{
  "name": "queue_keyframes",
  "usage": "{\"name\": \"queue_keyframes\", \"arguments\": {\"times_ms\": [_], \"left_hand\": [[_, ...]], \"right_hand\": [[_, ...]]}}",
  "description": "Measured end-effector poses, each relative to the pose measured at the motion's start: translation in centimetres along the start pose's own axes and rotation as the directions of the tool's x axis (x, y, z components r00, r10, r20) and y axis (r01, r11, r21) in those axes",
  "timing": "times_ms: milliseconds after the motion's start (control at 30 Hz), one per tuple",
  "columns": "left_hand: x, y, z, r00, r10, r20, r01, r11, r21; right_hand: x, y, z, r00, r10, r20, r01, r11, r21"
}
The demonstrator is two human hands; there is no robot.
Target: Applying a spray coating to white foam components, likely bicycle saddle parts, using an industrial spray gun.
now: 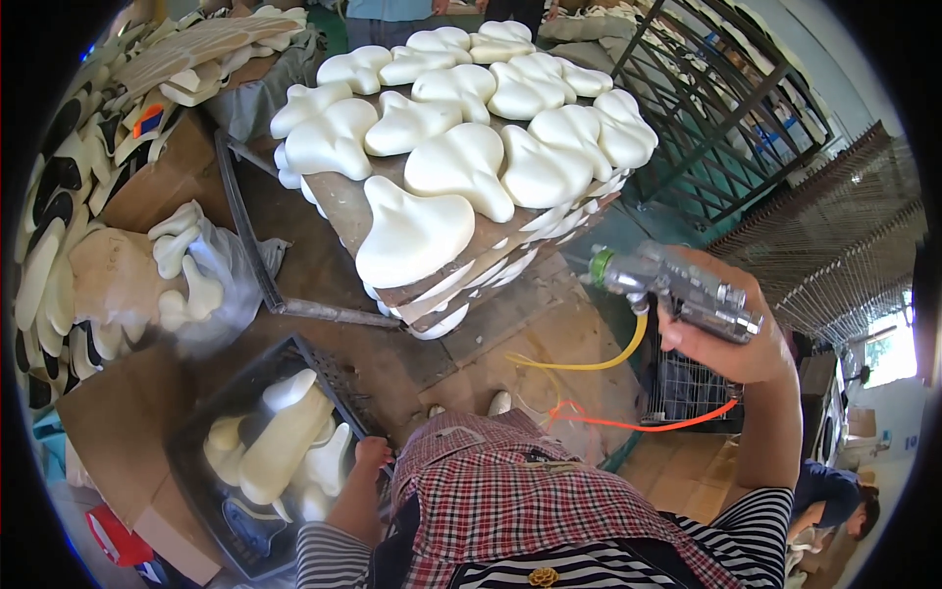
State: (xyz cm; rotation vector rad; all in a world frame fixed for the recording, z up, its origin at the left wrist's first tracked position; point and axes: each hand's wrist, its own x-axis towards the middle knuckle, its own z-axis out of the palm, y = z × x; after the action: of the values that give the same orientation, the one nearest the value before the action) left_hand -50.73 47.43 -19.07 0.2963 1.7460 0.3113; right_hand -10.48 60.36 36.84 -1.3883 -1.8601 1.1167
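The right hand (754, 361) grips a silver metal spray gun with a green collar (692, 294), its front end pointing left, toward smooth white saddle-shaped pads (417, 236) stacked ahead. The step looks like poising the gun clear of them; moving it calls for a steady wrist and slack in the thin yellow hose (628, 351) below that hand. The left hand (373, 454) sits by the black plastic crate (339, 393), its grip unclear.

Floor (659, 218): green, partly under brown sheets (589, 319) | wall (895, 417): pale, right | window (891, 355): bright, far right | rack (748, 104): dark metal, upper right
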Motion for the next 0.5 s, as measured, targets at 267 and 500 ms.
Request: {"name": "queue_keyframes", "arguments": {"times_ms": [267, 500], "left_hand": [[0.3, -0.1, 0.1, 1.0, 0.022, 0.012, -0.022, 1.0, 0.013], [-0.1, 1.4, 0.6, 0.999, 0.025, 0.037, -0.026, 0.999, 0.038]], "right_hand": [[-2.2, -0.9, -0.5, 0.996, 0.057, -0.074, -0.065, 0.992, -0.105], [-3.3, -1.1, -0.4, 0.999, -0.002, 0.053, 0.007, 0.996, -0.085]]}}
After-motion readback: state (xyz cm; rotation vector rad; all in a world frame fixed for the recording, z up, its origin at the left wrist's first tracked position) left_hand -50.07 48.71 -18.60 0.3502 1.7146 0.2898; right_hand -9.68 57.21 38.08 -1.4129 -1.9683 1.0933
